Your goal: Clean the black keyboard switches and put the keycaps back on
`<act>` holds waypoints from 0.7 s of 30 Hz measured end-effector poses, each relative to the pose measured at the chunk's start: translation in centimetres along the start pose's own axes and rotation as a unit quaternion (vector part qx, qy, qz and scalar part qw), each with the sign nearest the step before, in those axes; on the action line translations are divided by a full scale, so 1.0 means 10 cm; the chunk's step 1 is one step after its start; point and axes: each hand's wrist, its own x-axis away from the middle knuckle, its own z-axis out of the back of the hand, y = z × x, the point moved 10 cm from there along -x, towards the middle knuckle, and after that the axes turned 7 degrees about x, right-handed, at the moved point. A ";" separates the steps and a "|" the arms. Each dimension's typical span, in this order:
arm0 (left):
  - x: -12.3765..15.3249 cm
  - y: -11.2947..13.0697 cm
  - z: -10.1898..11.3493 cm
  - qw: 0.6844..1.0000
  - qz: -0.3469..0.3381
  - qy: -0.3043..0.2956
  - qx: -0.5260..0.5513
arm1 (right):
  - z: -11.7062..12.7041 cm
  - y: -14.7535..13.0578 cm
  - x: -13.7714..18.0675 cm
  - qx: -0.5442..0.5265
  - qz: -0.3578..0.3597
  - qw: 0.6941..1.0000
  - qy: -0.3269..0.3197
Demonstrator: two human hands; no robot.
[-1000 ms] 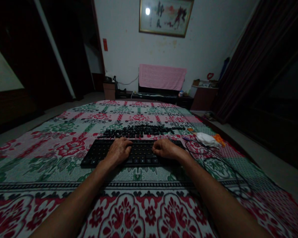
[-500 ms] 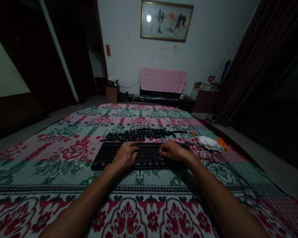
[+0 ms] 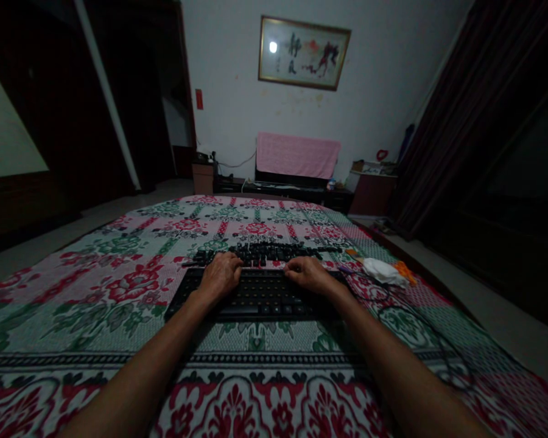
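A black keyboard (image 3: 256, 298) lies on the floral bedspread (image 3: 119, 286) in front of me. Just behind it is a heap of loose black keycaps (image 3: 267, 250) in a long row. My left hand (image 3: 219, 277) rests on the keyboard's far left part, knuckles up and fingers curled under, close to the keycaps. My right hand (image 3: 308, 275) sits on the far right part with its fingers bent and pointing left. The dim light and the backs of the hands hide what the fingers hold, if anything.
A dark cable (image 3: 420, 328) loops over the bedspread right of the keyboard. Near the bed's right edge lie a white crumpled cloth (image 3: 381, 271) and something orange (image 3: 404, 272). Beyond the bed stand a low cabinet with a pink cloth (image 3: 296, 155) and dark curtains (image 3: 475, 121).
Both hands have slid from the keyboard's middle rows to its far edge, nearer the keycaps. The view has shifted slightly.
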 end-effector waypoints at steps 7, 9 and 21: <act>0.08 -0.17 -0.15 0.999 0.046 -0.017 -0.014 | -0.18 -0.11 -0.47 0.031 -0.007 0.998 0.052; 0.08 -0.17 -0.16 0.998 0.053 -0.022 -0.019 | -0.26 -0.10 -0.57 0.037 -0.018 0.999 0.036; 0.09 -0.12 -0.15 0.998 0.045 -0.010 -0.032 | -0.51 0.00 -0.79 0.028 -0.050 0.998 -0.032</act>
